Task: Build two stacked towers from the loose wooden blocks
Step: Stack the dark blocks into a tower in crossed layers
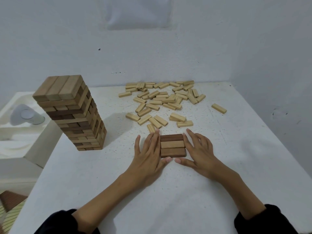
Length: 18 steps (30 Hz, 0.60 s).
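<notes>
Squarely between hands (148,154) (200,152) lie three blocks (172,146); touching.

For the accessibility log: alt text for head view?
The left hand and right hand press against the sides of a three-block layer on a white table. A tall block tower stands left; loose pale blocks lie scattered behind.

The left forearm (104,196) and right forearm (236,188) reach forward, bare, and angle inward toward each other. The left grip (148,152) and right grip (200,150) lie palm down, fingers straight and slightly spread. Both thumbs (182,161) point inward, tips seemingly just apart, though the gap is hard to judge.
</notes>
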Each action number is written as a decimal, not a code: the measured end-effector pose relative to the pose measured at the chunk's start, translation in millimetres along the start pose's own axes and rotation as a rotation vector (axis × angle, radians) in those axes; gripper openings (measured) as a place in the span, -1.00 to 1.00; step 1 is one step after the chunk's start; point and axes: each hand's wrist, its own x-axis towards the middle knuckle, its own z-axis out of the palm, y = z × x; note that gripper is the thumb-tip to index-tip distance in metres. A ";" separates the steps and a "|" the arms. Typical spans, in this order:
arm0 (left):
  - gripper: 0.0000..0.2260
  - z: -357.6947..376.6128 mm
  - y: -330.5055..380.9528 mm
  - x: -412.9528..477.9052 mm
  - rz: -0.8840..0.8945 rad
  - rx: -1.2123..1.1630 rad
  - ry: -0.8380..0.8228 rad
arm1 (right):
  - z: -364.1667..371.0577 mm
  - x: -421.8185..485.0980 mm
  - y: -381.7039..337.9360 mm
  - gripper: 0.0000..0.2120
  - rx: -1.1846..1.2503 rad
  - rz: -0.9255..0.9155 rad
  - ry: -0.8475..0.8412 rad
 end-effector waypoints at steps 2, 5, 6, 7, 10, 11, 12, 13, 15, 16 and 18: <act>-0.25 -2.5 -1.6 -0.2 -0.024 -0.025 -0.016 | -3.8 0.7 4.9 0.32 0.062 0.007 -0.009; -0.18 -4.6 -3.6 -4.0 -0.031 -0.049 -0.025 | -8.7 -2.4 10.0 0.36 0.058 0.039 -0.031; -0.18 -4.0 -3.2 -6.2 -0.032 -0.056 -0.029 | -8.9 -4.7 9.4 0.38 0.039 0.047 -0.042; -0.17 -2.7 -2.0 -8.8 -0.032 -0.066 -0.036 | -7.9 -7.3 7.3 0.38 0.023 0.052 -0.052; -0.13 -1.8 7.3 -14.5 -0.034 -0.097 -0.037 | -0.9 -15.3 -3.0 0.37 -0.002 0.059 -0.050; -0.14 -0.9 10.5 -14.2 -0.034 -0.101 -0.025 | 1.9 -16.4 -5.8 0.36 -0.010 0.062 -0.035; -0.16 0.5 12.7 -13.2 -0.034 -0.098 -0.013 | 4.1 -16.5 -8.0 0.35 -0.017 0.065 -0.017; -0.16 1.9 14.6 -12.0 -0.033 -0.089 0.001 | 5.7 -16.2 -9.3 0.35 -0.022 0.067 -0.004; -0.15 5.5 16.1 -9.8 -0.037 -0.070 0.022 | 6.2 -14.8 -10.3 0.34 -0.032 0.066 0.010; -0.14 7.5 16.2 -8.8 -0.036 -0.066 0.028 | 6.1 -14.1 -10.2 0.34 -0.038 0.066 0.014; -0.14 7.9 16.4 -8.3 -0.033 -0.073 0.040 | 6.4 -14.0 -10.1 0.33 -0.049 0.063 0.020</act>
